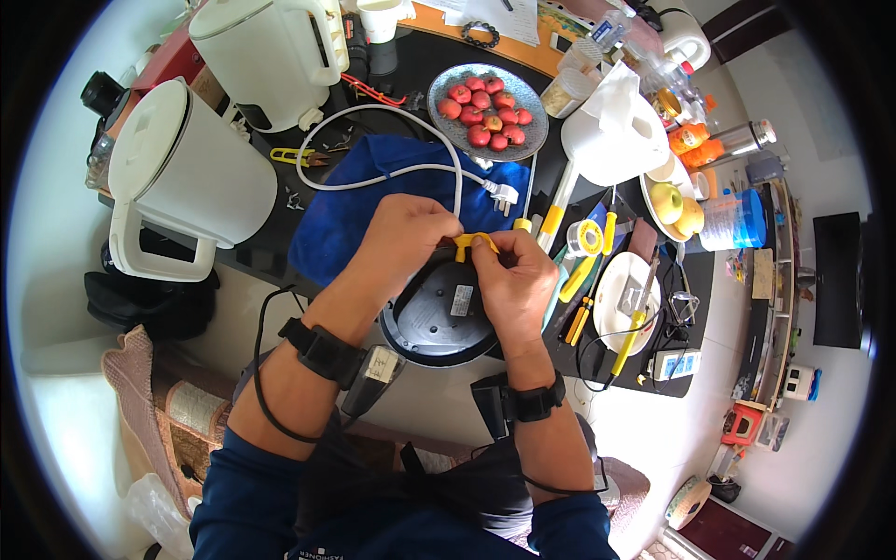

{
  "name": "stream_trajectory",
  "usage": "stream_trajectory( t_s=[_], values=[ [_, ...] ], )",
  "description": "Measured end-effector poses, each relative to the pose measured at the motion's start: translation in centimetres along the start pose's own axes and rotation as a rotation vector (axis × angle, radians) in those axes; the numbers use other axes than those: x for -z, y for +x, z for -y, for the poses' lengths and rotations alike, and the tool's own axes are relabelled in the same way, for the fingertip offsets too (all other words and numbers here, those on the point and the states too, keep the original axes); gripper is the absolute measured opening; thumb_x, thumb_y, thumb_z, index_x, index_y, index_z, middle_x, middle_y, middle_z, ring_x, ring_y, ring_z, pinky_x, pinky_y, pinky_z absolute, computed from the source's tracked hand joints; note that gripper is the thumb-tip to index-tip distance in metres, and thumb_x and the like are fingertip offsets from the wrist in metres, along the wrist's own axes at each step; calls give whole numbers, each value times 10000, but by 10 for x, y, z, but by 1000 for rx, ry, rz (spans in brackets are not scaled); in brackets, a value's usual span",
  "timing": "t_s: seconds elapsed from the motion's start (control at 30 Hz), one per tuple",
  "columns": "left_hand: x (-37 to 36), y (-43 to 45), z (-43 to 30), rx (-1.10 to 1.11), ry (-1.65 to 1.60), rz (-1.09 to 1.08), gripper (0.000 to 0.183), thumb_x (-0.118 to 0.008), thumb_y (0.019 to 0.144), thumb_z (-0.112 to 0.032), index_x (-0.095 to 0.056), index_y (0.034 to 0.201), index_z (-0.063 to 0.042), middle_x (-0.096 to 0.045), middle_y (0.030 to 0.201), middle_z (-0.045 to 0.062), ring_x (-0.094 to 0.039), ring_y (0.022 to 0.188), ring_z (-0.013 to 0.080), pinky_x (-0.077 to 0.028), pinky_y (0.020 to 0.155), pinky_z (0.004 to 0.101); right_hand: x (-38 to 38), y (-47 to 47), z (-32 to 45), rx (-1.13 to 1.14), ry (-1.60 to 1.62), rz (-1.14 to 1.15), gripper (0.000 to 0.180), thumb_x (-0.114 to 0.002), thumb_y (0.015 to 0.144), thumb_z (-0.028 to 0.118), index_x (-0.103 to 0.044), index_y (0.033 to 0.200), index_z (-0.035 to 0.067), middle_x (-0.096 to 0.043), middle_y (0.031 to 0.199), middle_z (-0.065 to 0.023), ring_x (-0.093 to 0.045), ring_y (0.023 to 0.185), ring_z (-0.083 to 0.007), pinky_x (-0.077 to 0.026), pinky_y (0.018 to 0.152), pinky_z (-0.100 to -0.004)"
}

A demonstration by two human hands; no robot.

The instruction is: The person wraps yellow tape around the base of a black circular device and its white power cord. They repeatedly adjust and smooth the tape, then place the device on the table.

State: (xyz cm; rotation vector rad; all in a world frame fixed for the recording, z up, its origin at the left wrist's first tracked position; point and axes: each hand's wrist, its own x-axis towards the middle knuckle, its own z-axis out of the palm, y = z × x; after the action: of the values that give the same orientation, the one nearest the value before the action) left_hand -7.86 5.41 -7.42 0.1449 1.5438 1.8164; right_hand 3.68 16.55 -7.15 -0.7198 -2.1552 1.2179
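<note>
A black kettle power base (437,318) lies underside up at the table's front edge, with a label on it. A white power cord (458,189) rises from its far side and loops over a blue cloth (336,231) to a three-pin plug (502,198). At the cord's end of the base is a small yellow tool or part (474,243), its kind unclear. My right hand (514,273) pinches it between thumb and fingers. My left hand (413,231) is closed beside it, fingertips near the cord; what they grip is hidden.
Two white electric kettles (199,175) stand at the left. Behind the cloth is a plate (539,140) of red fruit. Yellow snips (297,156) lie left of it. At the right are a solder spool (584,238), screwdrivers (579,322), a soldering iron (628,344) and a white dish (609,301).
</note>
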Motion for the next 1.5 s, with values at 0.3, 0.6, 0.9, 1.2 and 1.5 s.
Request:
stream_trajectory(
  t_s=[0.3,0.6,0.9,1.2,1.5],
  values=[
    [5,1,-6,74,-6,55,140,-691,842,-119,-744,832,11,-717,806,75,-674,753,141,-513,755,256,5,2,10,-36,284,-194,131,-768,844,20,-661,895,-36,-720,982,-161,-719,835,-184,-581,704,-301],
    [1,2,-5,77,-94,4,144,-704,815,-88,-726,789,52,-678,767,81,-640,718,143,-509,698,258,-13,-18,8,402,-242,-99,208,-815,803,-6,-756,1001,27,-627,1216,-207,-698,999,-326,-575,861,-360],
    [2,2,-1,15,-128,16,177,-657,923,-114,-744,895,38,-724,867,94,-706,773,169,-548,721,272,-14,-14,9,328,-228,-89,200,-815,814,37,-734,988,-17,-693,1101,-196,-713,984,-327,-569,870,-374],
    [-1,-1,-2,-7,-126,52,213,-616,926,-94,-753,1011,46,-735,964,111,-700,808,169,-546,745,276,-9,-4,10,212,-192,2,204,-805,829,64,-717,984,-34,-705,1093,-226,-705,1051,-341,-547,903,-373],
    [9,0,-12,17,-12,235,398,-541,880,-22,-682,1244,58,-720,1147,120,-694,982,175,-540,879,291,5,4,13,-101,13,140,140,-741,893,81,-730,976,-31,-703,953,-187,-702,884,-317,-541,775,-370]
  ],
)
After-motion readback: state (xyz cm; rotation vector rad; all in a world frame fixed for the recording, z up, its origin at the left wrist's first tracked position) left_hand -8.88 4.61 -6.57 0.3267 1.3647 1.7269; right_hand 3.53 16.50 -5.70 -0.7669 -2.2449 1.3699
